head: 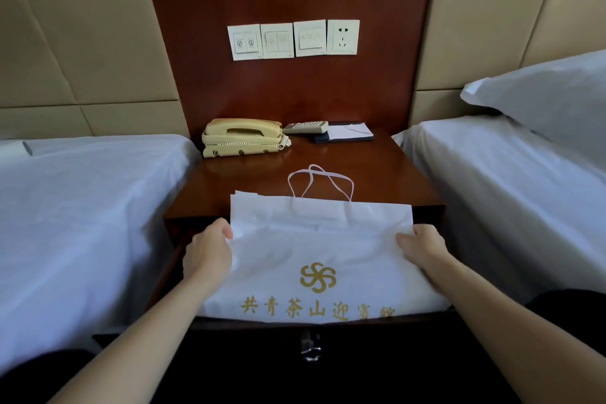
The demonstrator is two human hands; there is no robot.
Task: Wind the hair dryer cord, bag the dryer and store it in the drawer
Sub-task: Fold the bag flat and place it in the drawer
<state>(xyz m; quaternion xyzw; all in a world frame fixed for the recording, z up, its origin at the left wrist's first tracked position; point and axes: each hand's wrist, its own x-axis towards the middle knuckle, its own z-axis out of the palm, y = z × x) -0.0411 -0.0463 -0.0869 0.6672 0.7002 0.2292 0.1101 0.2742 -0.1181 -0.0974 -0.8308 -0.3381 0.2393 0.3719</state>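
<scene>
In the open drawer (308, 326), each hand's closed grip (left hand (207, 251), right hand (423, 248)) pinches the bag (314, 239), telephone (242, 137) behind.

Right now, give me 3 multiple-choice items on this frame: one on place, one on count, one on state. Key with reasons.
1. Where does the phone sit on the nightstand?
A. back left
B. front right
C. inside the drawer

2. How many white wall plates are in the row above the nightstand?
A. two
B. four
C. six

3. What state is the drawer in?
A. shut
B. pulled open with the white bag lying in it
C. open with nothing in it

Key:
1 A, the phone is at the rear left corner, by the remote.
2 B, three switch plates and one socket plate.
3 B, the left hand and right hand hold the bag's sides over the open drawer, its handle toward the camera.
</scene>
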